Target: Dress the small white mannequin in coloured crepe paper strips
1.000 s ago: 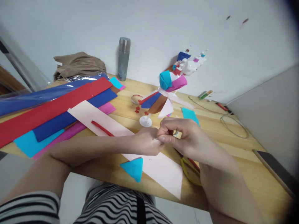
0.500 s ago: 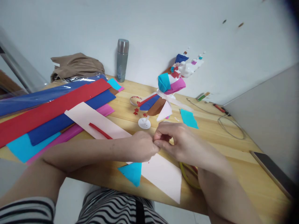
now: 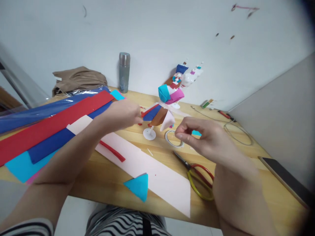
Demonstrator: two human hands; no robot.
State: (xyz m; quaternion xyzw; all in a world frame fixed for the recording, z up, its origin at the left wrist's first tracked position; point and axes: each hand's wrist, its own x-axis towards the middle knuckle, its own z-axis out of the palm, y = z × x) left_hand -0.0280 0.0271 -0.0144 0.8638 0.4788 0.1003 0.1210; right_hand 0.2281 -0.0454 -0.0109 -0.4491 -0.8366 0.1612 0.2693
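The left hand (image 3: 123,114) reaches out over the wooden table (image 3: 246,170), its fingers bunched together near a small red scrap (image 3: 140,124) just beside the paper figure (image 3: 159,113); whether they pinch the scrap I cannot tell. That figure is a layered thing of folded blue, brown, red and pale sheets on a thin white stem with a round white foot (image 3: 149,134), leaning toward the wall. The right hand (image 3: 199,137) hovers just beside a flat roll of clear tape (image 3: 173,138), thumb and forefinger pressed tip to tip; what, if anything, lies between them is too small to tell. Below it lie scissors (image 3: 197,173) with red and yellow loop handles, blades pointing up-left toward the tape. A long pale paper strip (image 3: 157,173) runs diagonally from upper left to lower right, bearing a rolled red strip (image 3: 113,152) along the same axis and a cyan triangle (image 3: 139,186) at its near edge. Red, blue and cyan sheets (image 3: 49,124) fan out at left.
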